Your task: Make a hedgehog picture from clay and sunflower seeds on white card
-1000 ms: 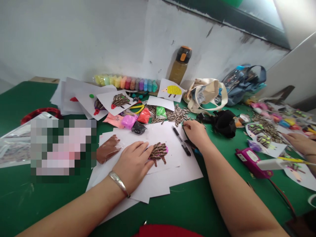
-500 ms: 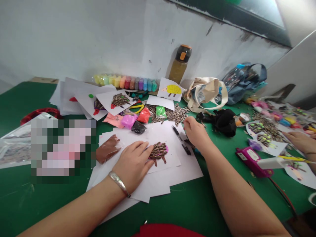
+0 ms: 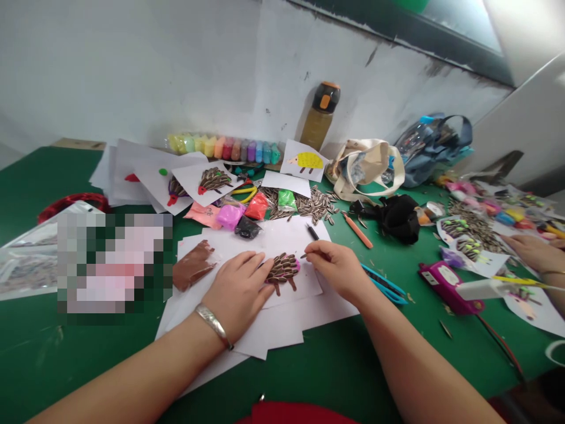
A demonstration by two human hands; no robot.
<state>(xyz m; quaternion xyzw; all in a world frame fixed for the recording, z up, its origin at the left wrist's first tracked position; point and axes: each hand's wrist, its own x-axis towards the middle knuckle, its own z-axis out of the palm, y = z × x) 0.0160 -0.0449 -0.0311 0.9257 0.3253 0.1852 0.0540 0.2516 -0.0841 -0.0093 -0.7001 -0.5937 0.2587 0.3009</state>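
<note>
My left hand [image 3: 242, 290] lies flat on the white paper [image 3: 318, 300], fingers stretched out beside the seed hedgehog [image 3: 285, 268]. Striped sunflower seeds cover the hedgehog's pink body, and two brown legs show below. Just right of it, my right hand [image 3: 335, 270] pinches a small dark sunflower seed [image 3: 303, 255] between thumb and fingertips, slightly apart from the pink edge. A black pen [image 3: 312, 232] is partly hidden behind this hand. Left of the hedgehog rests a packet of brown clay [image 3: 193, 266]. The loose seed pile [image 3: 318, 205] lies farther back.
Behind the papers are clay packets, among them a black one [image 3: 248, 227]. An orange pen-like tool [image 3: 358, 231] and blue scissors [image 3: 384, 285] lie to the right, near a magenta device [image 3: 450, 288]. A bottle [image 3: 321, 118] stands by the wall. Another person's hand [image 3: 523, 250] is far right.
My right hand has moved from beside the seed pile down and left to the hedgehog's right edge, now with a seed in its pinch. My left hand has stayed put.
</note>
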